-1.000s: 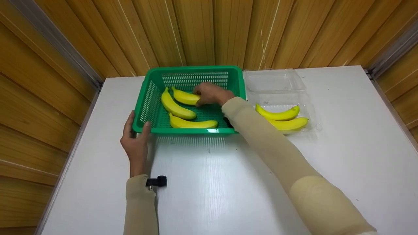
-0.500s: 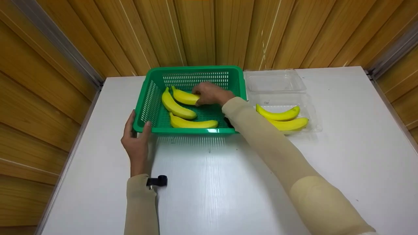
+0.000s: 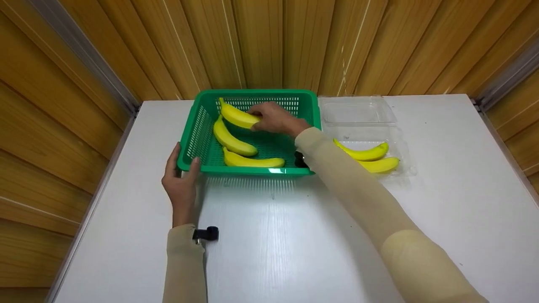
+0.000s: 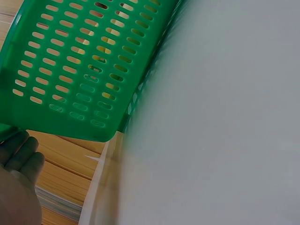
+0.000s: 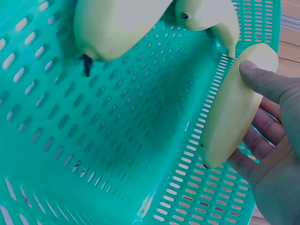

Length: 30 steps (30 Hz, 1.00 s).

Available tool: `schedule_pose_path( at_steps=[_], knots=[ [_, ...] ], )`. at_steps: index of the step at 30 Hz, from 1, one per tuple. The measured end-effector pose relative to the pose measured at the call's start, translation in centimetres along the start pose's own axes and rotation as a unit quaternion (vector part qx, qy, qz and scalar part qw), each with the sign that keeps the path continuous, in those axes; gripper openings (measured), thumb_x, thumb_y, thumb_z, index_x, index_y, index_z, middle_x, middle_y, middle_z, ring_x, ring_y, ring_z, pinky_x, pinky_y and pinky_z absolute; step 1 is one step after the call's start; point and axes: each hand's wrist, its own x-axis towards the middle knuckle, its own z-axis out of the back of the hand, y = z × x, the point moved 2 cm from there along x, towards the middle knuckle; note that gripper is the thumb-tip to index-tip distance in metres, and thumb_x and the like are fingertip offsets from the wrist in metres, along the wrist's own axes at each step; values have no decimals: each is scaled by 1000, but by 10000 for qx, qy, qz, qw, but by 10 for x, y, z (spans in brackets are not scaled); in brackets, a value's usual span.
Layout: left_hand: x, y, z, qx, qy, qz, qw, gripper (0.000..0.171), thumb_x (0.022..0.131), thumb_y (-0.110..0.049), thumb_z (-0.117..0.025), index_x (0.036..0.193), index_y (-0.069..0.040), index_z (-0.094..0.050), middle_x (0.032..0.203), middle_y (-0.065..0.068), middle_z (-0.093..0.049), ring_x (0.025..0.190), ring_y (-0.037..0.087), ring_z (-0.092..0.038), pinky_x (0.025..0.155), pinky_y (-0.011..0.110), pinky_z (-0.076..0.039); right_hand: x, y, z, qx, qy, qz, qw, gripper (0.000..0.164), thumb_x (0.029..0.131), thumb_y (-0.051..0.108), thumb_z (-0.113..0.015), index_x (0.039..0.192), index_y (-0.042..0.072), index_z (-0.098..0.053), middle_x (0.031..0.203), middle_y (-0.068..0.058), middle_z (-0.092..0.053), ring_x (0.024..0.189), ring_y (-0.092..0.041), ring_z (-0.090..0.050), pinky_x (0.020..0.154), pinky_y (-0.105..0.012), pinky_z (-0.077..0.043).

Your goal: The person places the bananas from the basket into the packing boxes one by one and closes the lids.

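Observation:
My right hand [image 3: 276, 118] grips a yellow banana [image 3: 236, 115] at the back of the green slotted basket [image 3: 248, 170]. In the right wrist view, the thumb lies on one side of this banana [image 5: 229, 112] and the fingers go behind it. It is raised beside the basket's slotted wall, stem end toward the back left. Two more bananas lie on the basket floor: a slanting one [image 3: 230, 139] at the left and a front one [image 3: 252, 162]. My left hand [image 3: 181, 191] holds the basket's front left corner, thumb at the front rim and fingers along the left side.
Right of the basket stands an open clear plastic clamshell box [image 3: 358, 112], its lid folded back. Two bananas, a rear one [image 3: 370, 153] and a front one [image 3: 381, 165], lie in it, partly behind my right sleeve [image 3: 358, 185]. Wood-panelled walls [image 3: 261, 46] border the white table [image 3: 261, 235].
My right hand has lifted the rear banana off the basket floor, up toward the back wall. The left hand keeps its place at the corner. The head view has shifted slightly.

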Motion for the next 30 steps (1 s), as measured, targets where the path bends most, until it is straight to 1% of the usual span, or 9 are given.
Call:
schedule_pose_path(
  at_steps=[2,5,8,11,15,18,23,26,30],
  knots=[
    [1,4,-1,-3,9,37,10000,62,101,-13,-73,158,-4,-50,161,9,-50,145,25,-49,119,44,-42,-2,0,3,-24,-9,-9,10000,45,101,18,-76,144,11,-65,130,-5,-66,109,-22,-57,102,-37,-51],
    [5,15,-1,-18,-7,28,10000,61,101,-11,-73,158,-5,-50,161,9,-50,145,24,-49,119,47,-41,-5,0,9,-70,-55,44,10000,44,101,19,-76,143,11,-65,129,-5,-66,108,-22,-57,102,-37,-51],
    [10,27,-2,-6,-30,-28,10000,61,101,-10,-73,158,-6,-51,160,7,-50,144,22,-49,120,45,-41,-7,2,17,-41,-166,174,9997,45,100,18,-77,143,11,-66,129,-5,-66,108,-22,-58,102,-37,-51],
    [12,31,-4,-2,-40,-107,9999,61,101,-12,-75,157,-9,-53,159,3,-52,144,20,-49,119,40,-42,-11,6,27,60,-302,302,9991,44,100,18,-77,143,11,-66,129,-5,-67,108,-21,-58,101,-36,-51],
    [14,33,-5,-6,-34,-255,9997,60,100,-16,-77,156,-13,-55,156,0,-55,142,18,-52,117,35,-44,-17,16,39,231,-480,360,9979,44,101,19,-77,142,12,-67,128,-3,-67,107,-20,-58,100,-35,-52],
    [16,33,-6,4,-25,-324,9995,60,100,-16,-76,156,-12,-55,156,1,-55,142,19,-52,117,35,-44,-22,23,49,266,-541,353,9976,44,101,21,-77,143,13,-66,128,-2,-67,108,-18,-59,102,-33,-52],
    [18,33,-9,-66,-25,-318,9995,60,100,-15,-76,156,-12,-54,157,-1,-54,141,18,-52,117,35,-44,-32,33,62,214,-615,529,9965,45,102,24,-76,145,15,-65,131,0,-66,110,-16,-58,104,-32,-51],
    [18,31,-12,-99,-8,-236,9997,61,101,-11,-75,157,-9,-52,159,3,-52,143,21,-51,118,38,-43,-40,36,67,178,-736,677,9948,45,102,23,-75,145,14,-65,132,0,-66,112,-16,-59,105,-32,-51],
    [17,21,-17,-165,33,-190,9997,61,101,-9,-73,157,-2,-50,160,11,-50,144,24,-50,119,43,-41,-51,38,74,58,-877,798,9929,46,101,22,-76,145,12,-64,134,-2,-66,115,-18,-59,107,-33,-50]
  ],
)
